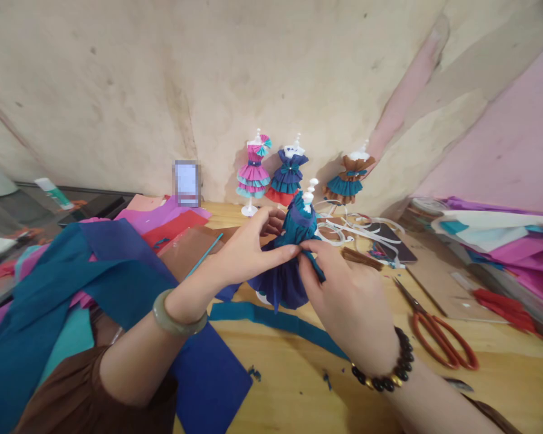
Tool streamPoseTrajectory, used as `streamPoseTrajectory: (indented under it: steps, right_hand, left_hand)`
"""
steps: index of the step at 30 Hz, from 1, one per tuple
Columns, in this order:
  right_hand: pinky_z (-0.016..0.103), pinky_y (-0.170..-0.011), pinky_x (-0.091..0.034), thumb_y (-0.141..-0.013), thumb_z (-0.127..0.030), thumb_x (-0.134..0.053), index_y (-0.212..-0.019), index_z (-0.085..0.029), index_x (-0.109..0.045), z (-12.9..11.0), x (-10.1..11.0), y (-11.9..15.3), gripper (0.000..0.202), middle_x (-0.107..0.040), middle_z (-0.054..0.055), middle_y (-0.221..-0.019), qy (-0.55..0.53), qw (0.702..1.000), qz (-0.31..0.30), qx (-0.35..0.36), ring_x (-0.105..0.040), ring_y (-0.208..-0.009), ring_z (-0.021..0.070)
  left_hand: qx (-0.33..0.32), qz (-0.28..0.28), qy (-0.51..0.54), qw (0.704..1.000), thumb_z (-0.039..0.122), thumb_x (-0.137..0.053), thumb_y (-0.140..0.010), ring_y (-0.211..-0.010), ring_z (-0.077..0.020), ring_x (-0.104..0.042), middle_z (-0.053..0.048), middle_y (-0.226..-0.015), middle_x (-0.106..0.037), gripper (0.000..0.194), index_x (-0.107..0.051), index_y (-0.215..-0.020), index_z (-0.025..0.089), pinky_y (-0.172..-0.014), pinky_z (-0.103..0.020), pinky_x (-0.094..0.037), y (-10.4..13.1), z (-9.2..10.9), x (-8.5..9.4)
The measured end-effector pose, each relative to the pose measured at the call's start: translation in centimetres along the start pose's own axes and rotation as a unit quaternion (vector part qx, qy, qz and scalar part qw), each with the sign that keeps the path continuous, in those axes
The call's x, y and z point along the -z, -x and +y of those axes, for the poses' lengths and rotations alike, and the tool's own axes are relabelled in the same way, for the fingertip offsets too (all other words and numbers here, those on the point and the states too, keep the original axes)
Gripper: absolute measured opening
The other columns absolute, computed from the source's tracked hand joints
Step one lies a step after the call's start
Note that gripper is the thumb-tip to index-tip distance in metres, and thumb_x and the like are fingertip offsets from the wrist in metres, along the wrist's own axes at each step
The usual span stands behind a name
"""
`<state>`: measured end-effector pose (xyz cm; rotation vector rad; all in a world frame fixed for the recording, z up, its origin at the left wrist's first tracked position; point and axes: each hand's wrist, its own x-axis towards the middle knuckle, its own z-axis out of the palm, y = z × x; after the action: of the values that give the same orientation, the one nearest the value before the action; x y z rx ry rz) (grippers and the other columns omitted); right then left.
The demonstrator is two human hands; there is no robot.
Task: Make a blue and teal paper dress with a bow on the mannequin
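Note:
A miniature white dress form (pixel 310 196) stands upright in the middle, wearing a teal crepe-paper bodice (pixel 298 226) and a dark blue gathered skirt (pixel 274 277). My left hand (pixel 256 244) curls around the figure from the left, thumb pressed on the waist and fingertips partly hidden behind the bodice. At the same spot my right hand (pixel 344 286) pinches a narrow teal crepe-paper strip (pixel 314 265) against the waist. On the table below the skirt lies a longer teal strip (pixel 271 317), its right end passing behind my right hand.
Three dressed forms, pink (pixel 253 175), blue (pixel 289 172) and brown (pixel 350 175), stand by the wall. Orange-handled scissors (pixel 438 331) lie at right. Crepe-paper sheets (pixel 117 283) are heaped at left, near a glue stick (pixel 54 193). White ribbon coils (pixel 344 232) lie behind the hands.

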<state>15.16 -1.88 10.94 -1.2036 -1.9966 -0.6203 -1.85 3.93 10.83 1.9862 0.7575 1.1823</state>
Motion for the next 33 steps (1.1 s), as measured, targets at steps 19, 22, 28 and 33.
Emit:
streamPoseTrajectory:
  steps: [19,22,28,33]
  right_hand:
    - [0.025,-0.041,-0.029,-0.091,-0.018,-0.049,-0.085,-0.016,-0.057,-0.3,-0.3,0.2,0.010,-0.060,-0.002,-0.051,-0.025,1.000,0.002,-0.018,-0.055,-0.037,0.0142]
    - [0.025,-0.042,-0.033,-0.090,-0.020,-0.052,-0.090,-0.016,-0.056,-0.2,0.0,0.2,0.006,-0.063,-0.001,-0.054,-0.049,0.998,-0.020,-0.037,-0.060,-0.042,0.0160]
    - [0.025,-0.046,-0.040,-0.087,-0.030,-0.062,-0.097,-0.018,-0.058,0.3,1.2,0.0,0.016,-0.074,0.002,-0.068,-0.075,0.992,-0.050,-0.084,-0.071,-0.056,0.0214]
    - [0.025,-0.046,-0.041,-0.087,-0.033,-0.063,-0.092,-0.017,-0.065,0.5,2.1,-0.3,0.017,-0.074,0.002,-0.065,-0.105,0.986,-0.081,-0.097,-0.067,-0.049,0.0183]
  left_hand:
    - [0.019,0.017,-0.017,1.000,0.019,-0.070,-0.079,-0.104,-0.0225,-0.062,-0.007,-0.108,-0.066,0.057,-0.045,-0.130,0.023,-0.095,-0.039,-0.046,0.2,0.0,0.2]
    - [0.030,0.016,-0.006,0.999,0.021,-0.071,-0.079,-0.104,-0.0226,-0.062,-0.007,-0.108,-0.065,0.057,-0.045,-0.130,0.023,-0.096,-0.040,-0.046,0.1,-0.2,0.3]
    - [0.067,0.014,0.062,0.996,0.028,-0.073,-0.078,-0.104,-0.0237,-0.063,-0.007,-0.103,-0.064,0.056,-0.046,-0.126,0.021,-0.094,-0.042,-0.047,0.0,-0.6,0.6]
    - [0.083,0.051,0.119,0.988,0.028,-0.081,-0.070,-0.101,-0.0230,-0.063,-0.007,-0.105,-0.061,0.083,-0.033,-0.138,0.026,-0.092,-0.042,-0.049,-0.1,-1.3,0.2]
